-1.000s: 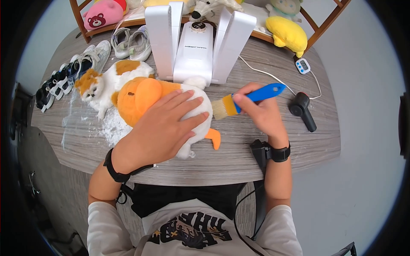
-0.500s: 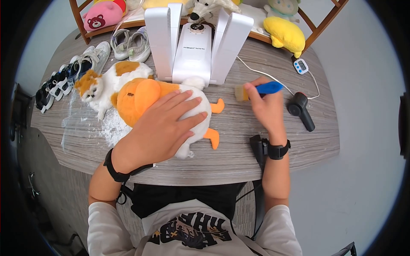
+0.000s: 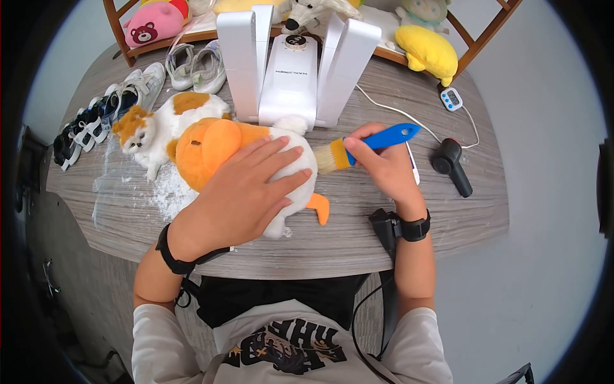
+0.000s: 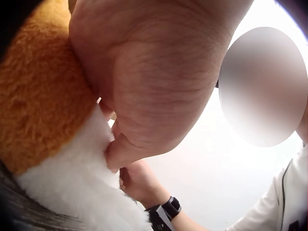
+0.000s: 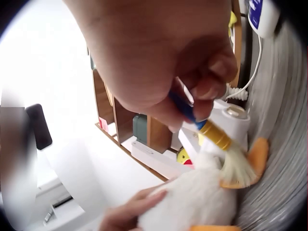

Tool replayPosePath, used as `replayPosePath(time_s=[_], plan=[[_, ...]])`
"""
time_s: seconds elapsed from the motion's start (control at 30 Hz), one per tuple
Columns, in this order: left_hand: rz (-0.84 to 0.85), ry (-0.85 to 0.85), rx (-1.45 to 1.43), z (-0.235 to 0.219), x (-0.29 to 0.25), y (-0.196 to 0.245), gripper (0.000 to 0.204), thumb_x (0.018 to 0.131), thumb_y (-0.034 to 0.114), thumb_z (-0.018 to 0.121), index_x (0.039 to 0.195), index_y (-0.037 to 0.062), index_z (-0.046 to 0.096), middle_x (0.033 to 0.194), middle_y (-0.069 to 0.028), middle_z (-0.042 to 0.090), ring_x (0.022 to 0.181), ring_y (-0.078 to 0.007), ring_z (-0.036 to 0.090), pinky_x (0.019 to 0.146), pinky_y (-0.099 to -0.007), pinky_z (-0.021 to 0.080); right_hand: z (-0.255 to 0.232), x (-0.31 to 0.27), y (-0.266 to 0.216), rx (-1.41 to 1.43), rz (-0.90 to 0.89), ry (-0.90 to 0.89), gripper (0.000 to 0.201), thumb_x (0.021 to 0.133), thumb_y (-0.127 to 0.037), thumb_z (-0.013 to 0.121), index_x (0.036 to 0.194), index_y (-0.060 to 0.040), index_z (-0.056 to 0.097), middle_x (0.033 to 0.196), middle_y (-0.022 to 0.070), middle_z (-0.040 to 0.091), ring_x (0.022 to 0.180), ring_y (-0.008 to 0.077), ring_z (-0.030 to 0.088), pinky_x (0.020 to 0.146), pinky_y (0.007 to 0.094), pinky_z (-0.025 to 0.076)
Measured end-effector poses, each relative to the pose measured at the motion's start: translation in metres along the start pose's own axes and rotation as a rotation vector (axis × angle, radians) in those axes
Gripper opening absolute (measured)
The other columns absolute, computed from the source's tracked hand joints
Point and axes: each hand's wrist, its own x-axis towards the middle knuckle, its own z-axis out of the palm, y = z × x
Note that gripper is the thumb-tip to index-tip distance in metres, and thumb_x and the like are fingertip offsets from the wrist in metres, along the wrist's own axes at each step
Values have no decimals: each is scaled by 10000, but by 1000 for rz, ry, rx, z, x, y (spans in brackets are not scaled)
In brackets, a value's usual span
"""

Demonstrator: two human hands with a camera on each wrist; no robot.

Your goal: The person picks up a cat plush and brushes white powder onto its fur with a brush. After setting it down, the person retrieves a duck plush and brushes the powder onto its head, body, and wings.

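Note:
A plush duck (image 3: pixel 208 144) with an orange head and white body lies on its side on the table. My left hand (image 3: pixel 252 179) rests across its body with the fingers spread. In my right hand (image 3: pixel 387 169) is a paintbrush (image 3: pixel 380 139) with a blue handle and yellow collar, pinched between thumb and fingers. Its pale bristles (image 3: pixel 325 159) meet the duck's lower end. From the right wrist, the bristles overlap one orange foot (image 5: pixel 260 156). The other foot (image 3: pixel 320 208) sticks out toward me.
A white-and-orange plush cat (image 3: pixel 192 109) lies left of the duck, near scattered white powder (image 3: pixel 173 195). Behind stands a white upright appliance (image 3: pixel 288 89). Shoes (image 3: pixel 141 86) line the left side. On the right are a black handheld device (image 3: pixel 451 166), cable and small timer (image 3: pixel 450 98).
The paintbrush was at the duck's lower end, drew back to the right half a second ago, baring the far foot, and is now back against the duck. My left hand has stayed put.

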Motion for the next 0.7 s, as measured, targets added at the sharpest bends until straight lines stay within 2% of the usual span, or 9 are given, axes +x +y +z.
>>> replayPosePath(time_s=[0.07,0.2,0.27,0.33,0.4,0.47,0.57,0.6,0.7], plan=[[-3,1,6,0,0,0,452,844,150,654,1292,104,612,1413,-149,499,1346,-372,418,1129,-501,323,-1,4,2,-518,57,52,162,900,-183,698,869,-27,670,710,30,644,625,92,583,557,240,441],[-8,4,3,-1,0,0,458,842,147,654,1296,106,610,1410,-149,501,1346,-373,418,1129,-500,324,-11,5,9,-470,-32,212,158,899,-180,697,880,-25,671,716,33,647,627,96,589,554,244,441],[-5,-4,-4,-1,0,0,461,841,145,654,1298,107,609,1408,-149,502,1345,-373,418,1129,-500,325,-6,-1,2,43,11,44,188,891,-207,689,865,-22,672,586,59,603,530,142,573,526,291,441],[-5,-8,18,0,1,0,462,837,142,656,1296,107,609,1410,-149,499,1343,-373,420,1129,-500,325,-5,0,0,-15,20,-64,196,887,-210,694,851,-20,664,561,48,586,517,146,573,519,299,441],[-1,-1,14,1,1,0,463,836,142,656,1296,107,608,1410,-149,498,1343,-373,420,1129,-501,324,-5,2,1,-548,5,102,173,888,-187,707,847,-26,661,638,5,609,591,102,585,534,261,434],[-8,7,10,0,-1,-1,465,835,141,657,1296,107,608,1411,-149,496,1343,-373,420,1129,-502,324,-13,0,-6,-693,-31,124,148,881,-158,716,846,-25,660,702,-1,630,634,93,586,547,257,433],[-7,7,-13,0,0,-1,467,832,140,659,1295,105,607,1412,-150,495,1343,-373,421,1131,-501,322,-14,-9,-12,13,40,-112,123,856,-124,733,854,-15,676,711,40,650,648,118,598,593,286,470],[-8,4,-8,1,0,-1,468,830,139,661,1294,104,607,1412,-151,495,1344,-373,420,1132,-500,321,-15,-12,-15,15,41,-110,123,856,-124,733,854,-15,676,711,40,650,648,118,598,593,286,470],[-9,5,-3,1,0,0,471,825,137,666,1291,101,608,1414,-152,494,1344,-374,421,1133,-499,320,-19,-11,-17,-22,-204,-549,106,832,-97,749,829,-5,695,720,55,660,647,125,594,616,269,473]])
